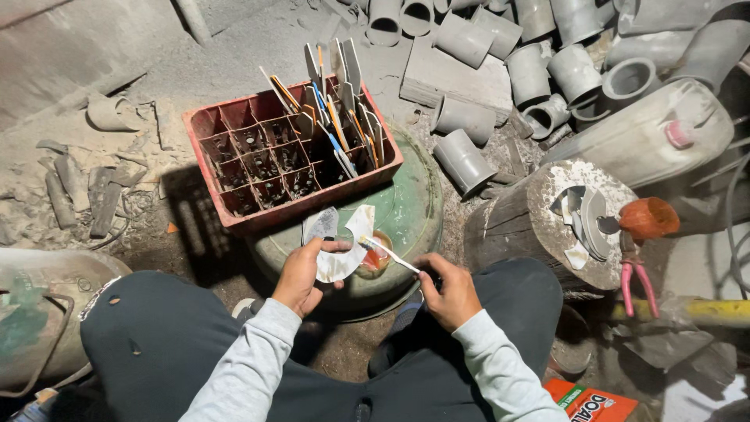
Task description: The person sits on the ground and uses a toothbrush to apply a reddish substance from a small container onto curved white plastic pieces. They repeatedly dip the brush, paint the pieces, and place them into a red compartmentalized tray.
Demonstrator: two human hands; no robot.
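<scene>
A dusty grey floor [117, 70] strewn with short grey pipe fittings [531, 70] surrounds the seated person, whose dark-trousered knees frame the bottom of the view. Directly ahead, a red compartmented crate [289, 156] rests on a round green drum lid [414, 211], with thin flat strips [336, 101] standing upright in its far right cells. The left hand [301, 273] pinches a curved white-grey sheet piece [336, 242] between thumb and fingers, holding it just above the lid's near edge. The right hand [449, 293] is closed around a thin white brush-like stick [391, 254], its tip touching the sheet piece beside a small orange-filled cup [377, 258]. To the right, a wooden stump [539, 227] carries scrap pieces, an orange cup [648, 217] and pink-handled pliers [634, 277].
</scene>
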